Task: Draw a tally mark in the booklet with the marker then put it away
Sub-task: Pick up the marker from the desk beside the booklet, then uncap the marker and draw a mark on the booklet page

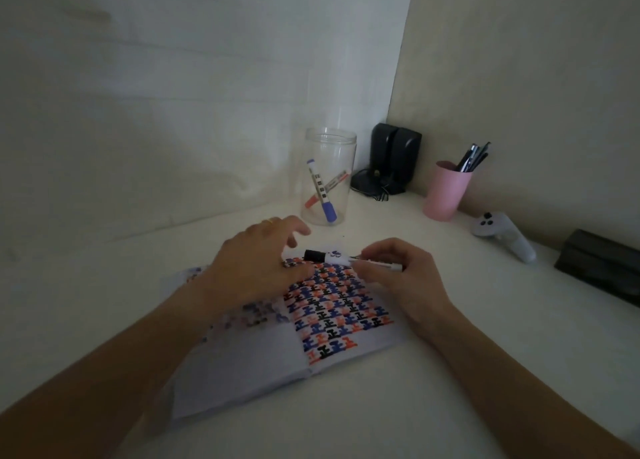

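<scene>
An open paper booklet (277, 337) lies flat on the white table (450, 372), its right page covered in rows of black, blue and red tally marks. The right hand (398, 275) grips a white marker with a black cap (341, 257), fingers (367, 252) pinched on the barrel; the marker lies roughly level above the booklet's top edge. The left hand (256, 261) rests on the page, fingers spread and loose, just beside the cap. Behind stands a clear plastic jar (329, 178) containing a blue marker and a red marker. A pink cup of pens (446, 192) stands right.
</scene>
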`<state>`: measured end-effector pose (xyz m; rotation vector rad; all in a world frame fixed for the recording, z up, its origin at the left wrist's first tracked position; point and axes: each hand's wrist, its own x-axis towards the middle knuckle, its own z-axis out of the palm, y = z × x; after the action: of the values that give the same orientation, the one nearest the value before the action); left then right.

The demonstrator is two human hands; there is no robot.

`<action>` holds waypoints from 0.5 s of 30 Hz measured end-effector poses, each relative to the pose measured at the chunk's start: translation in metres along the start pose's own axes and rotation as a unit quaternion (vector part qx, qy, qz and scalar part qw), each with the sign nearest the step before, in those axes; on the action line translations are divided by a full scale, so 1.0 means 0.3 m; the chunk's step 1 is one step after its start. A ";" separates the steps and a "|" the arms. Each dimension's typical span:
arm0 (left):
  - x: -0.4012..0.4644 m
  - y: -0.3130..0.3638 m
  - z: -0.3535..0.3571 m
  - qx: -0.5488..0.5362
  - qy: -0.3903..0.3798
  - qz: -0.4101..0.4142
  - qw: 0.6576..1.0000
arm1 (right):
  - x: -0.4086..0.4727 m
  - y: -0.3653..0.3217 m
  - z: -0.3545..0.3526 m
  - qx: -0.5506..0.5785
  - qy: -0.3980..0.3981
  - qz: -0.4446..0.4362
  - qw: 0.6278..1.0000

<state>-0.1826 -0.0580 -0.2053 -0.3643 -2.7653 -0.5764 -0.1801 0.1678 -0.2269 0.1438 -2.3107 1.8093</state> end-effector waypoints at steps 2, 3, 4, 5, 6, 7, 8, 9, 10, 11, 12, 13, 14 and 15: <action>-0.016 -0.001 0.044 0.016 0.028 0.076 0.997 | -0.001 -0.003 -0.011 0.061 -0.007 0.013 0.998; -0.023 0.000 0.057 0.023 0.046 0.112 0.992 | 0.000 -0.005 -0.015 0.085 -0.011 0.012 0.996; -0.027 0.003 0.063 0.026 0.063 0.140 0.988 | 0.000 -0.012 -0.016 0.114 -0.015 0.013 0.993; -0.029 0.007 0.062 0.019 0.080 0.157 0.984 | 0.004 -0.014 -0.018 0.160 -0.021 0.018 0.987; -0.029 0.014 0.060 0.005 0.095 0.170 0.981 | 0.004 -0.022 -0.018 0.223 -0.030 0.030 0.974; -0.030 0.022 0.057 -0.009 0.105 0.181 0.978 | 0.006 -0.024 -0.019 0.282 -0.039 0.041 0.958; -0.031 0.033 0.053 -0.016 0.106 0.191 0.976 | 0.001 -0.031 -0.015 0.323 -0.051 0.049 0.944; -0.035 0.045 0.053 -0.017 0.101 0.201 0.974 | -0.003 -0.033 -0.008 0.328 -0.066 0.047 0.941; -0.042 0.058 0.056 -0.017 0.088 0.207 0.974 | -0.013 -0.037 0.003 0.299 -0.081 0.036 0.950; -0.052 0.072 0.059 -0.016 0.074 0.209 0.975 | -0.019 -0.030 0.013 0.254 -0.092 0.014 0.963; -0.063 0.087 0.060 -0.023 0.063 0.205 0.976 | -0.024 -0.027 0.022 0.216 -0.097 -0.006 0.972; -0.072 0.095 0.064 -0.044 0.050 0.198 0.978 | -0.026 -0.025 0.027 0.194 -0.100 -0.022 0.976; -0.081 0.105 0.061 -0.076 0.036 0.191 0.978 | -0.025 -0.028 0.027 0.190 -0.101 -0.027 0.976; -0.088 0.113 0.056 -0.108 0.021 0.183 0.977 | -0.024 -0.032 0.023 0.195 -0.105 -0.032 0.975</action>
<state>-0.1517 -0.0256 -0.2168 -0.8768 -2.5088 -0.7741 -0.1718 0.1586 -0.2210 0.4849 -2.0150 2.2895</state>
